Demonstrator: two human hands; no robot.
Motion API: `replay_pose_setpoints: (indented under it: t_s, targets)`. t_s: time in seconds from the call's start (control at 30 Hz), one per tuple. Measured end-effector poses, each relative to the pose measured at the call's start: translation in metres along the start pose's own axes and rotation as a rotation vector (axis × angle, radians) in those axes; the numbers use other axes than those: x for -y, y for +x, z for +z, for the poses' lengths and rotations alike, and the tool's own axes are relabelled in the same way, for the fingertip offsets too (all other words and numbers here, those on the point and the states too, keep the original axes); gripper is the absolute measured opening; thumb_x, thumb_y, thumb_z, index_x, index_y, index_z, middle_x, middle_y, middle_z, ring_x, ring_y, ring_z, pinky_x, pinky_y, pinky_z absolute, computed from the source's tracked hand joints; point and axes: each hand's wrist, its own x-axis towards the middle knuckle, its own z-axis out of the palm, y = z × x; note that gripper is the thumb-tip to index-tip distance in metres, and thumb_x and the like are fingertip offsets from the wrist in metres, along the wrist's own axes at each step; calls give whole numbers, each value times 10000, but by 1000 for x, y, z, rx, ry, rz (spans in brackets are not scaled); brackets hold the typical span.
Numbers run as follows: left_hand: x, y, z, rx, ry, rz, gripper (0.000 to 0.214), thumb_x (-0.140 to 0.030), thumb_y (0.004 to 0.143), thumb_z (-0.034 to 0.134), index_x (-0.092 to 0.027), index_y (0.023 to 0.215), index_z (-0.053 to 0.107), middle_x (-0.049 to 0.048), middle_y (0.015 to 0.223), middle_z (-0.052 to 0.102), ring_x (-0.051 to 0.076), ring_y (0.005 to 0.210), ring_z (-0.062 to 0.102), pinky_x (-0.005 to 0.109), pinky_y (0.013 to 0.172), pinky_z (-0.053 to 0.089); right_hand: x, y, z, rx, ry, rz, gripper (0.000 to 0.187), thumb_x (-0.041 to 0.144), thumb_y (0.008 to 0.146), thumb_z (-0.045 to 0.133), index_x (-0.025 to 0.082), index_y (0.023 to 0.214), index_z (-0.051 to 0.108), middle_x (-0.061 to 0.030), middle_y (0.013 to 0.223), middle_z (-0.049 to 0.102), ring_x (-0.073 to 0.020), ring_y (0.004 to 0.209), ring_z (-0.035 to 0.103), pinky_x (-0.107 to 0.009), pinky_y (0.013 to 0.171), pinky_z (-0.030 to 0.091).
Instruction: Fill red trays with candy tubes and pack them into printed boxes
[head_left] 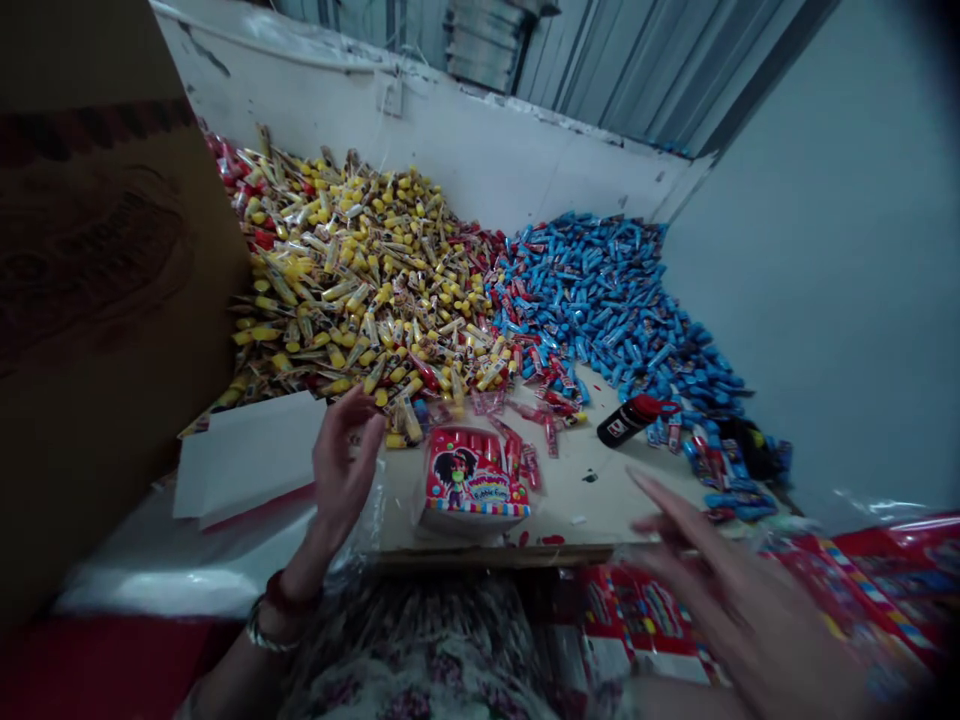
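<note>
As fingers [351,425] hover, red gum box [471,478], apparently open

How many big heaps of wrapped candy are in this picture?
2. The yellow heap lies at the back on the left, and the blue heap lies to its right. They meet in the middle, with red sticks between them.

The person wears a floral garment [416,650], red bracelet [291,592] and silver bangle [264,628].
</note>
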Motion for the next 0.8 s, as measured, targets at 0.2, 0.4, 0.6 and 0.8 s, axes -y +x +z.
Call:
replay_pose_setpoints:
  t_s: [0.2,0.4,0.6,0.8]
  targets:
    - [-34,-53,11,666,373,587,439,-269,874,577,-244,1305,496,80,1220,617,220,1156,535,395,1032,364,-12,48,39,-377,-197,257,320,213,868,372,205,933,685,-121,890,672,-304,973,572,-501,882,403]
    - [-15,-48,44,847,597,317,297,-274,870,588,-220,1162,607,68,1115,650,241,1096,543,510,1084,201,-43,114,99,-166,-59,357,249,192,822,417,184,783,663,-109,730,646,-304,931,570,-623,945,298]
    - [-16,-40,41,888,580,308,126,-278,877,580,-242,801,674,9,875,652,193,961,546,486,1077,138,-24,151,108,18,261,74,521,506,963,284,219,1377,415,-127,1244,597,-242,1135,548,-502,1008,354]
    - [-18,-50,47,810,627,254,140,-188,875,557,-225,783,655,3,844,649,185,921,550,469,1025,176,23,166,119,316,4,-201,276,381,852,614,185,1037,675,-114,951,700,-294,1036,593,-654,1031,211]
